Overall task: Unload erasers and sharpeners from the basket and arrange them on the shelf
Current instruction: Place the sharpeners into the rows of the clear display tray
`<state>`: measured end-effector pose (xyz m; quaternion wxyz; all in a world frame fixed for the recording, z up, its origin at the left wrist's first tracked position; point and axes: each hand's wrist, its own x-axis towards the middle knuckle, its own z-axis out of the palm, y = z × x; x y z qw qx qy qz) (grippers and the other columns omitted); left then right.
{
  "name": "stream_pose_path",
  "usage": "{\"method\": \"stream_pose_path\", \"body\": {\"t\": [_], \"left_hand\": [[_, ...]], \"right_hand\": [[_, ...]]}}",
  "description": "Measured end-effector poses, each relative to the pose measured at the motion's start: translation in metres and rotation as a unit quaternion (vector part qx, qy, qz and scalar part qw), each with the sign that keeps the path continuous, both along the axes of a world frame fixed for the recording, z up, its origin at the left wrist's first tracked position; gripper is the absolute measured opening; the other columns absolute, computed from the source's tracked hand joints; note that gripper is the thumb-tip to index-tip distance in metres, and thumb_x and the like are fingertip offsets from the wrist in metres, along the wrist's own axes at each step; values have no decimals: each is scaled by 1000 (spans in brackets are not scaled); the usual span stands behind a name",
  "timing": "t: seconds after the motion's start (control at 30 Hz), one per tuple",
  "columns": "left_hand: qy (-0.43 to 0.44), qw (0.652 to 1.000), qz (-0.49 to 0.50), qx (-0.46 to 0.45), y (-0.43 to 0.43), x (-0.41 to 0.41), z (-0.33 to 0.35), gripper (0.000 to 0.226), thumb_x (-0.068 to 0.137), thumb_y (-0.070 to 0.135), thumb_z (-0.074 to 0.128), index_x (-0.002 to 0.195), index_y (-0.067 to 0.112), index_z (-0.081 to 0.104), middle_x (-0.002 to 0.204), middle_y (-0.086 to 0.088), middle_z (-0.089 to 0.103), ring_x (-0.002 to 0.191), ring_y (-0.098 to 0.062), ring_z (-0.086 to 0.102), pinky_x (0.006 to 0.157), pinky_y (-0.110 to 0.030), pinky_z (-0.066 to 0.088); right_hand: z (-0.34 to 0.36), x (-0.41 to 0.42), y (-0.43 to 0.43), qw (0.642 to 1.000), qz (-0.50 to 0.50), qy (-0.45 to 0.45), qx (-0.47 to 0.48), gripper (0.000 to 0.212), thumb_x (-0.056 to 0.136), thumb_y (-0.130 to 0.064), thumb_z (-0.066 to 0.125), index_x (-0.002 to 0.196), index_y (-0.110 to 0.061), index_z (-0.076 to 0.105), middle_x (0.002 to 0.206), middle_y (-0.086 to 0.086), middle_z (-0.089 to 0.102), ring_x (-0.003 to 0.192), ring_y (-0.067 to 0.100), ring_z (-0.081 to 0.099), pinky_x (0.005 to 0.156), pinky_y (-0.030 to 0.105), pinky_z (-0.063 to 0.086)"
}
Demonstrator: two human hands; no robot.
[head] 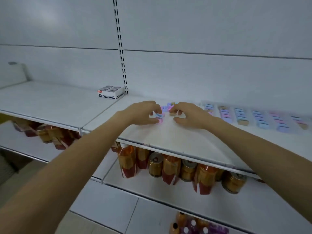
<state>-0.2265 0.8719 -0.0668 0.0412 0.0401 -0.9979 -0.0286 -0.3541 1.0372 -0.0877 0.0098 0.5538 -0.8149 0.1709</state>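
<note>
Both my hands reach onto the white shelf (pixel 177 137). My left hand (pixel 143 114) has curled fingers pinching a small pink and blue sharpener (pixel 158 116) on the shelf board. My right hand (pixel 187 115) sits just right of it, fingertips curled over another small piece (pixel 173 113). Between and behind the hands lies a small cluster of pink and blue sharpeners (pixel 168 106). To the right, several rows of pastel erasers (pixel 253 118) lie arranged on the shelf. The basket is out of view.
A white box of erasers (pixel 110 92) stands at the shelf's back by the slotted upright (pixel 121 48). The shelf below carries orange drink bottles and cans (pixel 177 168). More bottles (pixel 190 225) stand on the lowest level.
</note>
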Motion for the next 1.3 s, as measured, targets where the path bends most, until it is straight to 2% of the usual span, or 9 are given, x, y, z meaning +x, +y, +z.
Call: {"method": "stream_pose_path", "body": {"t": [0.17, 0.37, 0.53, 0.67, 0.77, 0.87, 0.97, 1.2, 1.3], "left_hand": [[36, 997, 61, 24, -16, -25, -25, 44, 81, 53, 59, 106, 17, 52, 103, 2, 53, 87, -16, 48, 71, -26, 34], [61, 986, 24, 155, -56, -47, -29, 19, 80, 31, 67, 95, 23, 58, 88, 13, 57, 78, -13, 53, 68, -20, 41], [58, 965, -17, 255, -75, -63, -24, 27, 74, 13, 72, 94, 23, 56, 92, 10, 62, 75, -6, 57, 67, -9, 43], [0, 976, -42, 213, -89, -79, -20, 33, 72, 20, 74, 99, 24, 54, 95, 9, 56, 78, -9, 56, 66, -10, 42], [12, 972, -47, 229, -96, -85, -28, 40, 65, 36, 72, 99, 25, 55, 85, 12, 51, 72, -6, 50, 63, -9, 38], [30, 965, -52, 254, -104, -85, -35, 30, 73, 18, 71, 100, 23, 58, 77, 11, 51, 62, 1, 46, 59, -8, 36], [44, 968, -70, 236, -110, -84, -35, 29, 70, 24, 67, 98, 22, 62, 79, 11, 53, 64, 0, 49, 61, -8, 37], [133, 961, -133, 203, -107, -87, -38, 25, 75, 8, 70, 99, 9, 64, 91, 4, 45, 74, -11, 56, 71, -10, 41], [160, 954, -141, 213, -100, -83, -40, 23, 75, 11, 73, 95, 8, 62, 92, 1, 49, 72, -16, 59, 72, -22, 47]], "right_hand": [[-4, -22, -38, 1000, 23, 2, -14, 37, 84, -13, 53, 120, -18, 57, 112, 5, 59, 106, 20, 51, 92, 34, 41], [-13, -42, -59, 996, 50, 30, -64, 32, 84, -16, 57, 116, -17, 61, 112, 0, 61, 104, 18, 50, 88, 26, 37], [-20, -36, -71, 990, 91, 57, -93, 34, 78, -27, 48, 99, -10, 67, 96, 4, 68, 88, 26, 60, 81, 36, 47], [-26, -32, -75, 993, 78, 31, -81, 47, 76, -38, 43, 110, -15, 65, 100, 1, 67, 93, 21, 55, 84, 31, 43], [-24, -30, -83, 994, 56, 38, -83, 39, 75, -35, 48, 103, -17, 68, 90, 0, 69, 85, 22, 59, 81, 23, 38], [-28, -30, -87, 991, 52, 57, -110, 32, 74, -25, 54, 100, -13, 68, 90, 3, 68, 83, 16, 56, 78, 20, 34], [-34, -30, -84, 985, 22, 31, -169, 33, 79, -12, 60, 112, -12, 62, 99, 4, 59, 87, 14, 54, 80, 19, 39], [-29, -25, -77, 977, -41, -14, -207, 53, 80, -41, 44, 118, -7, 58, 102, -4, 41, 89, 2, 47, 81, 4, 35], [-30, -26, -76, 974, -37, -37, -219, 34, 80, -20, 57, 111, -6, 59, 102, -4, 43, 90, 3, 51, 85, 9, 41]]}}
